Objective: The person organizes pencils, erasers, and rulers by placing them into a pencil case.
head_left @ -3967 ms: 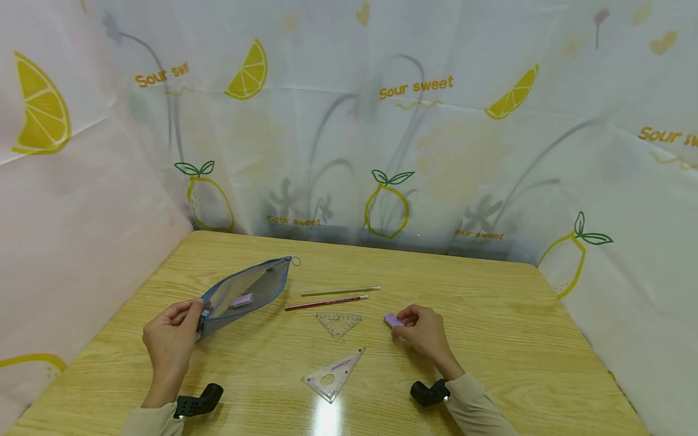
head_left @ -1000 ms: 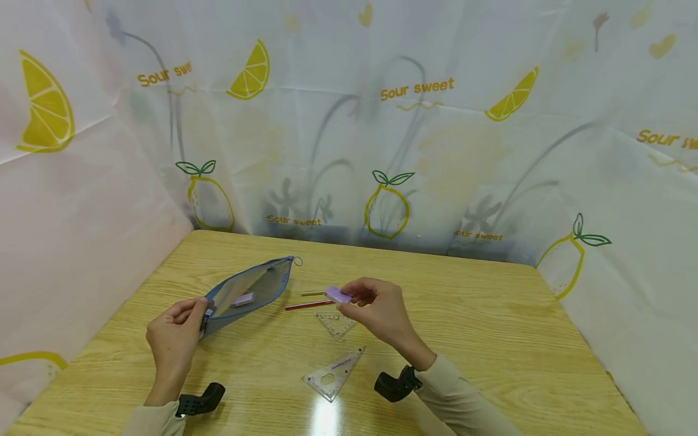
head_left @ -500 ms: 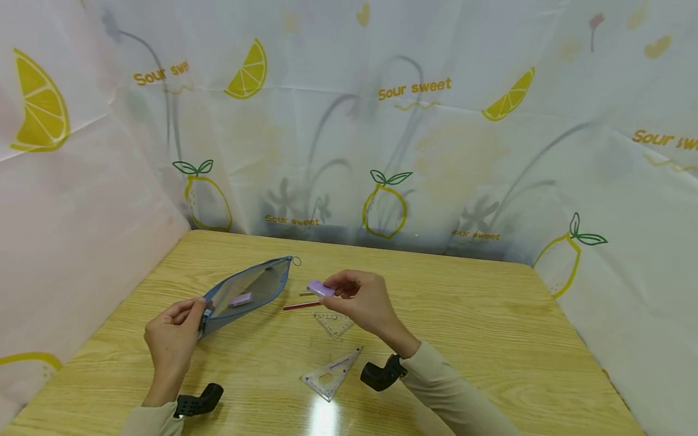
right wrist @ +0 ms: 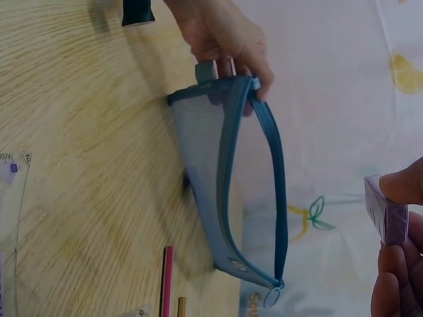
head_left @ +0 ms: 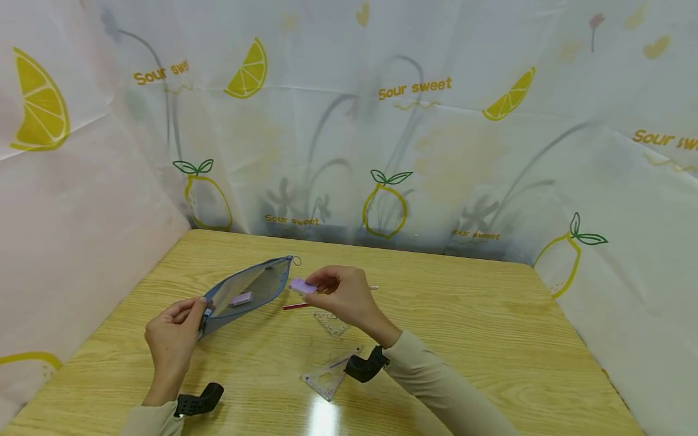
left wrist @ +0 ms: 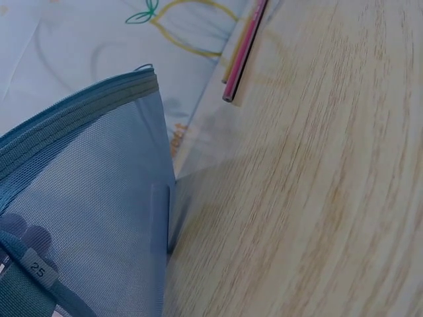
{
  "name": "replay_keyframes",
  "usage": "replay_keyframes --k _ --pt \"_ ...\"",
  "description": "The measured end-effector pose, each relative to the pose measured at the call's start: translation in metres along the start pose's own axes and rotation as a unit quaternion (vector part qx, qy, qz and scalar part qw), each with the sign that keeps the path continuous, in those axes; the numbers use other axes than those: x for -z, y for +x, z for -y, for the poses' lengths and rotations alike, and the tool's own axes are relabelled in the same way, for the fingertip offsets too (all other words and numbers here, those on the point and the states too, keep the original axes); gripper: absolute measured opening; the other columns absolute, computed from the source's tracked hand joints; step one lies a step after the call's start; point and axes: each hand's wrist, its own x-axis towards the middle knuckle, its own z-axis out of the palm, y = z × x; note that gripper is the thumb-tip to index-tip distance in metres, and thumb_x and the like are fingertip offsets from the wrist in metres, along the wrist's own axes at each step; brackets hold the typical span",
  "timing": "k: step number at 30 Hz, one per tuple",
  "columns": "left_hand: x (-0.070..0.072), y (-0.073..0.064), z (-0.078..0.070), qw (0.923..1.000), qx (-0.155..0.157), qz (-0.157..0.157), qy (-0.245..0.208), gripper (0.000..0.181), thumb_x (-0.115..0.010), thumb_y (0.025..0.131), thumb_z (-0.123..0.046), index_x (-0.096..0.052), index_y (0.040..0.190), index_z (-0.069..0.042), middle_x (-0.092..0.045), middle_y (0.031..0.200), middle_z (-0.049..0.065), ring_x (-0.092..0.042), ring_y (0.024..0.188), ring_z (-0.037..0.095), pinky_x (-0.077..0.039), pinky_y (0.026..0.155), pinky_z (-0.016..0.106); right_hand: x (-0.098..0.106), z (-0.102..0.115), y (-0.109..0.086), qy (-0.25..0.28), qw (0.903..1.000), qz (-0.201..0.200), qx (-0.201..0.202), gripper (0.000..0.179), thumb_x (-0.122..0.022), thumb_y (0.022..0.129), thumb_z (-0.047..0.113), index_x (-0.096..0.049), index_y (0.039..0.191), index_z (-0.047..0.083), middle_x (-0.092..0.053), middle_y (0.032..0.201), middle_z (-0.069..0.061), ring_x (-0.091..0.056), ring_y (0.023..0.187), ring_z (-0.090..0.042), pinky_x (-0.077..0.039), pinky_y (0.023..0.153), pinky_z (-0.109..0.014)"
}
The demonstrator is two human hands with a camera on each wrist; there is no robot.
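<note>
Table (head_left: 463, 339) | held eraser (head_left: 302, 286): purple, blocky | pouch (head_left: 263, 288): blue mesh (gaping)

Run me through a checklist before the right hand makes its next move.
1. Right hand pinching the purple block: ok.
2. Left hand gripping the pouch: ok, at its near end.
3. Pouch unzipped: ok, its edges stand apart.
4. Held block over the opening: not ok, it is beside the far end.
5. Pouch free of other contents: not ok, another block lies inside.
6. Red pencil clear of the pouch: ok, they are apart.
</note>
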Motion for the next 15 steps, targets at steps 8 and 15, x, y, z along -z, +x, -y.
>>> replay_keyframes --k 8,15 --pt "0.0 0.001 -0.001 1.0 0.008 -0.004 -0.001 0.025 -0.072 0.089 -0.017 -0.072 0.095 0.007 -0.065 0.065 -0.018 -0.062 0.057 -0.003 -0.044 0.044 0.014 -0.015 -0.003 0.006 -0.005 0.9997 0.018 0.015 0.017 -0.08 0.078 0.004 -0.074 0.095 0.005 -0.07 0.086 -0.001 -0.064 0.073 -0.006 -0.054 0.066 -0.025" --pt "0.001 -0.001 0.0 1.0 -0.005 -0.005 0.005 0.025 -0.073 0.088 -0.016 -0.072 0.095 0.007 -0.065 0.066 -0.02 -0.062 0.057 -0.003 -0.044 0.043 0.014 -0.025 -0.007 0.009 -0.018 0.9992 0.032 0.013 0.017 -0.08 0.079 0.006 -0.074 0.095 0.005 -0.07 0.085 -0.001 -0.062 0.071 -0.004 -0.053 0.065 -0.023"
